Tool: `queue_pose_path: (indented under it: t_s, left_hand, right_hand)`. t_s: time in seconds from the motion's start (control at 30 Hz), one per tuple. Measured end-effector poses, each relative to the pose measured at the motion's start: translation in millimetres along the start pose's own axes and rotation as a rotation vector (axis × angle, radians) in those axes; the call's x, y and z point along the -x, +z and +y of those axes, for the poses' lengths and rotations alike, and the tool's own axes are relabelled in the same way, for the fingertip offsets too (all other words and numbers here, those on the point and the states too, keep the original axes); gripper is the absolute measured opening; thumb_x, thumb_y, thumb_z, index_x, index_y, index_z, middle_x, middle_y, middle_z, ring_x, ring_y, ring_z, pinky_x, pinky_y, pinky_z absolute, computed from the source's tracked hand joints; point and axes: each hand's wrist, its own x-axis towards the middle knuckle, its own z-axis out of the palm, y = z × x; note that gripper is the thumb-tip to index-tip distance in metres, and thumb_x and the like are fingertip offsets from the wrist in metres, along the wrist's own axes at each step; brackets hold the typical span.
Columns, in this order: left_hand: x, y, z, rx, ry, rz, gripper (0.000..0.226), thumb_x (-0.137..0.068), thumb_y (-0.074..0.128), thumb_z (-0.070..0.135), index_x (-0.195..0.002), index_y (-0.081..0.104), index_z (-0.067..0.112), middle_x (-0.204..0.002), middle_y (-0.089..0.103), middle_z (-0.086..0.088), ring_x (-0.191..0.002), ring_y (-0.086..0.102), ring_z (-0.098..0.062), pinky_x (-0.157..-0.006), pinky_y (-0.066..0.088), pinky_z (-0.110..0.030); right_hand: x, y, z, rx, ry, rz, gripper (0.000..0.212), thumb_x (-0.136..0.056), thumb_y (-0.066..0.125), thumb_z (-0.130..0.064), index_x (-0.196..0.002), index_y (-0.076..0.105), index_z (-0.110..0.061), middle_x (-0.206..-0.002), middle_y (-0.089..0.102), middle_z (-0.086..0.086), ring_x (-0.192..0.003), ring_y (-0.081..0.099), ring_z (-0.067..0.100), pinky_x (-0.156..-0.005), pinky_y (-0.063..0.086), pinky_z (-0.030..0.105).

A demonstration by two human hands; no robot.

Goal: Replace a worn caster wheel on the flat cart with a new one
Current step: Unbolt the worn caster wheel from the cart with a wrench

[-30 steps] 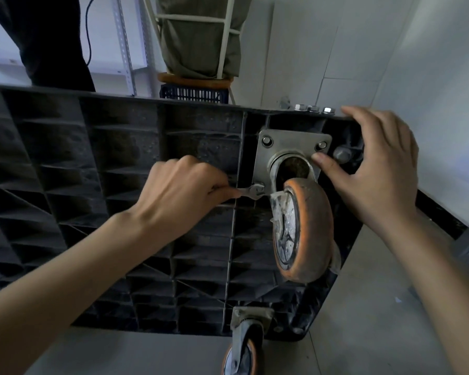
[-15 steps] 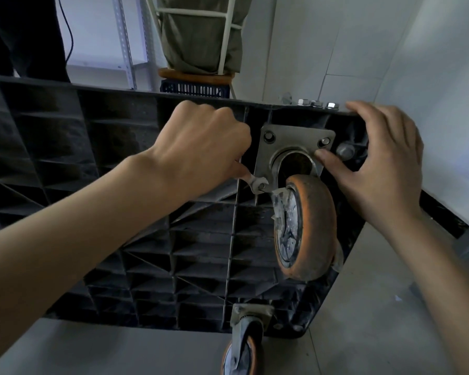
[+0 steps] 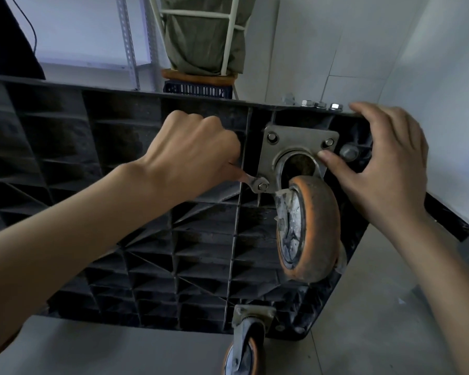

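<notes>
The black flat cart (image 3: 146, 239) stands on its side with its ribbed underside facing me. A worn orange caster wheel (image 3: 309, 231) hangs from a metal mounting plate (image 3: 299, 147) near the cart's upper right corner. My left hand (image 3: 192, 155) is closed on a small wrench (image 3: 255, 182), whose jaw sits on the plate's lower left bolt. My right hand (image 3: 382, 163) rests on the cart's corner, fingers spread over the top edge, thumb pressing the plate's right side. Several loose nuts (image 3: 320, 105) lie on the cart's top edge.
A second caster (image 3: 245, 345) sticks out at the cart's bottom edge. Behind the cart stand a metal shelf upright (image 3: 127, 44), a white frame with a green bag (image 3: 203, 33) on a dark crate (image 3: 198, 89), and a dark-clothed person (image 3: 6, 39). White walls close the right side.
My left hand swung the wrench handle upward, from level with the bolt to above and left of it. The right hand stayed on the cart's corner and plate.
</notes>
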Motion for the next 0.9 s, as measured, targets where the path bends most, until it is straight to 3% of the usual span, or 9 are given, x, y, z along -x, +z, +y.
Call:
queue_pose_path:
  t_s: [0.17, 0.3, 0.43, 0.5, 0.57, 0.63, 0.7, 0.9]
  left_hand:
    - [-5, 3, -5, 0.044, 0.033, 0.063, 0.052, -0.086, 0.049, 0.074, -0.094, 0.073, 0.028, -0.084, 0.066, -0.001, -0.075, 0.064, -0.027, -0.054, 0.025, -0.029]
    - [11, 23, 2, 0.235, -0.143, 0.004, 0.055, -0.086, 0.050, 0.076, -0.085, 0.071, 0.025, -0.076, 0.060, 0.001, -0.085, 0.067, -0.033, -0.065, 0.033, -0.032]
    - [44, 60, 33, 0.636, -0.402, -0.072, 0.057, -0.088, 0.045, 0.075, -0.068, 0.063, 0.025, -0.060, 0.064, 0.006, -0.068, 0.068, -0.021, -0.062, 0.053, -0.033]
    - [54, 72, 60, 0.969, -0.495, -0.120, 0.052, -0.093, 0.049, 0.066, -0.066, 0.064, 0.024, -0.057, 0.068, 0.007, -0.057, 0.069, -0.013, -0.061, 0.059, -0.037]
    - [59, 76, 84, 1.316, -0.618, -0.223, 0.048, -0.098, 0.055, 0.052, -0.070, 0.069, 0.016, -0.058, 0.070, 0.002, -0.051, 0.070, -0.016, -0.059, 0.061, -0.043]
    - [66, 79, 98, 1.479, -0.654, -0.244, 0.047, -0.098, 0.059, 0.046, -0.072, 0.070, 0.008, -0.058, 0.069, -0.004, -0.048, 0.068, -0.020, -0.057, 0.061, -0.046]
    - [73, 83, 98, 1.450, -0.612, -0.153, 0.044, -0.097, 0.060, 0.048, -0.069, 0.068, 0.015, -0.055, 0.066, -0.002, -0.045, 0.063, -0.017, -0.053, 0.059, -0.042]
    - [72, 82, 60, 1.065, -0.536, 0.111, 0.043, -0.091, 0.053, 0.066, -0.068, 0.063, 0.031, -0.055, 0.061, 0.006, -0.049, 0.059, -0.013, -0.053, 0.053, -0.041]
  right_hand:
    - [-1, 0, 0, 0.001, 0.003, 0.005, 0.068, -0.087, 0.064, -0.056, -0.144, 0.049, -0.021, -0.137, 0.051, 0.004, -0.135, 0.041, 0.028, -0.116, 0.030, 0.046]
    - [0, 0, -1, -0.007, 0.009, 0.010, 0.068, -0.086, 0.064, -0.056, -0.143, 0.050, -0.021, -0.137, 0.051, 0.004, -0.136, 0.041, 0.028, -0.116, 0.029, 0.045]
    - [0, 0, -2, -0.004, 0.010, 0.008, 0.068, -0.086, 0.064, -0.056, -0.143, 0.050, -0.021, -0.137, 0.051, 0.004, -0.135, 0.042, 0.028, -0.116, 0.029, 0.043]
    - [0, 0, -2, -0.005, 0.010, 0.004, 0.068, -0.086, 0.064, -0.056, -0.143, 0.049, -0.021, -0.137, 0.051, 0.004, -0.135, 0.042, 0.028, -0.116, 0.029, 0.043]
    - [-1, -1, -2, -0.003, 0.009, -0.001, 0.069, -0.086, 0.063, -0.057, -0.143, 0.049, -0.022, -0.137, 0.050, 0.004, -0.135, 0.042, 0.029, -0.117, 0.030, 0.045]
    - [0, -1, -1, -0.006, 0.002, 0.003, 0.068, -0.086, 0.063, -0.057, -0.143, 0.049, -0.022, -0.137, 0.050, 0.004, -0.135, 0.042, 0.029, -0.117, 0.030, 0.048]
    - [0, -1, -1, -0.013, -0.002, 0.011, 0.068, -0.086, 0.064, -0.056, -0.142, 0.050, -0.021, -0.136, 0.051, 0.005, -0.134, 0.043, 0.030, -0.116, 0.031, 0.049]
    - [-1, 0, -1, -0.004, 0.009, 0.005, 0.069, -0.086, 0.063, -0.057, -0.143, 0.049, -0.022, -0.137, 0.051, 0.004, -0.135, 0.042, 0.030, -0.117, 0.030, 0.047]
